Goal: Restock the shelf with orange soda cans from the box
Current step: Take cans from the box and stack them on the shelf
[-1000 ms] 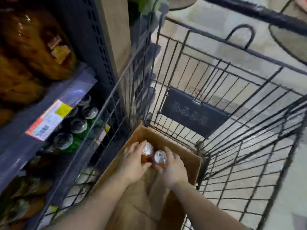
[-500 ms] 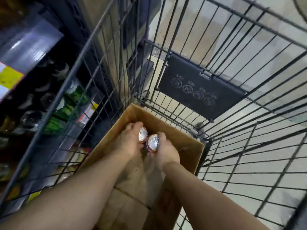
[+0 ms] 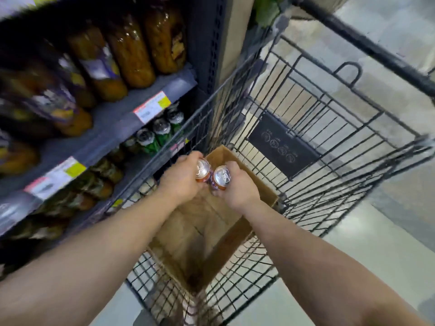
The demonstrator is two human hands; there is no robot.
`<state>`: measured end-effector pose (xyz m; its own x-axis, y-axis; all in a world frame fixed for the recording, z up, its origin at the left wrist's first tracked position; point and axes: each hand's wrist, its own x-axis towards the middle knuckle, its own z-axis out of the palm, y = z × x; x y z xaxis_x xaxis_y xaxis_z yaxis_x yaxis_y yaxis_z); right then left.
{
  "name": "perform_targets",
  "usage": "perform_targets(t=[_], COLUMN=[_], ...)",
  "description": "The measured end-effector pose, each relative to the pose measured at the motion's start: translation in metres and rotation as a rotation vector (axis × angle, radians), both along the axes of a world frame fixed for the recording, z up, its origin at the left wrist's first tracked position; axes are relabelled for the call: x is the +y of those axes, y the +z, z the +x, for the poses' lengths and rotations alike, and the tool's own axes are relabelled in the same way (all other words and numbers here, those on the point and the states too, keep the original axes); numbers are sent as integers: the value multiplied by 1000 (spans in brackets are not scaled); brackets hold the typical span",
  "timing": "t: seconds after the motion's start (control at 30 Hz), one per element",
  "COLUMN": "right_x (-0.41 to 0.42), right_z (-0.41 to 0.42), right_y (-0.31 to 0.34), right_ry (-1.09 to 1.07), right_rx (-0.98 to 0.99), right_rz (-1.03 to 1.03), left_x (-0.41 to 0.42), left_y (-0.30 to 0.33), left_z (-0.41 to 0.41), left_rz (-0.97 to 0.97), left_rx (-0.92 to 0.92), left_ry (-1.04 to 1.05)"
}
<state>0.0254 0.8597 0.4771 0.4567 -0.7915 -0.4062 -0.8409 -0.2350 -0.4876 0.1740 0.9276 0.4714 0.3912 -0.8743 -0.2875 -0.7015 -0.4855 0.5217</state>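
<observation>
Your left hand (image 3: 181, 180) is wrapped around one orange soda can with a silver top (image 3: 203, 169), and your right hand (image 3: 239, 188) is wrapped around a second orange soda can with a silver top (image 3: 220, 178). The two cans sit just beside each other between your hands, perhaps touching, and both are held above the open brown cardboard box (image 3: 263, 196) that stands in the black wire shopping cart (image 3: 329, 128). The bare part of the box's bottom below your hands shows no other cans; the rest is hidden by your hands and arms.

What the next move turns on is where the dark grey metal shelf (image 3: 113, 128) lies from your hands: off to your left, on the far side of the cart's left wire wall. Your left hand is the nearer one and is already at that wall; your right hand has to cross further. Both cans have their long axes tipped, tops leaning towards you and a little to the right, so they look to need righting before they are set down.

On the shelf level nearest your left hand stand green cans with silver tops (image 3: 162, 131); above and beside them lie blurred amber-coloured plastic bottles (image 3: 131, 55). Which slot takes the orange cans cannot be told from here. Lifting over the wire wall rather than through it seems the likely way.
</observation>
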Motion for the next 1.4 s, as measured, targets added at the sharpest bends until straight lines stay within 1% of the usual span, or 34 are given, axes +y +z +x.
perform_targets(t=[0.1, 0.2, 0.37, 0.6, 0.7, 0.83, 0.97, 1.1, 1.23, 1.4], right_x=[33, 80, 180, 372, 465, 596, 727, 835, 917, 998], right_z=[13, 32, 73, 127, 135, 136, 132, 128, 133, 159], right_y=[38, 79, 142, 203, 218, 226, 229, 235, 246, 258], right_ry=[163, 343, 639, 1091, 1240, 1393, 1507, 1562, 1604, 1684], right_rx=[-80, -159, -287, -385, -424, -445, -483, -529, -524, -564], right_rz=[-18, -40, -58, -54, -14, 58, 137, 235, 270, 229], left_x=[59, 133, 267, 479, 573, 699, 824, 926, 1006, 1084], left_y=[46, 87, 147, 200, 213, 223, 230, 244, 259, 265], left_z=[6, 8, 3, -18, -39, -70, -95, -116, -121, -105], left_rz=[-76, -138, -270, -285, -244, -247, -236, -221, -266, -320], left_rx=[-67, -101, -119, -206, -275, -312, -352, -360, -367, -383], left_ry=[125, 316, 676, 1122, 1291, 1489, 1622, 1696, 1744, 1764])
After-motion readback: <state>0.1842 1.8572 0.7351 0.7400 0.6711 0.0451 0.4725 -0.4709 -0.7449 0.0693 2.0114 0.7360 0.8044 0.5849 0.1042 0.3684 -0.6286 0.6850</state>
